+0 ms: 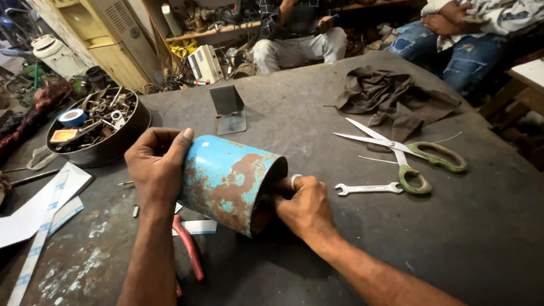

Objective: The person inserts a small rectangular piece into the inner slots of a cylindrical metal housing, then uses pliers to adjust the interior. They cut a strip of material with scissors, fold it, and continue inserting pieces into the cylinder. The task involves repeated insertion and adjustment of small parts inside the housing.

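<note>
Gripping the closed end of a rusty blue can (226,181), the left hand (156,164) wraps its fingers around the far side, where they are hidden, with only the thumb showing on top. The can lies tilted on its side above the dark table (481,238), open mouth toward the right hand (303,204). That hand's fingers reach inside the mouth (a ring shows on one), so I cannot tell whether they pinch anything. Red-handled pliers (190,249) lie under the can, their jaws hidden. To the right sit a small wrench (368,188) and green-handled scissors (405,156), blades open. Two seated people are cut off at the top edge.
</note>
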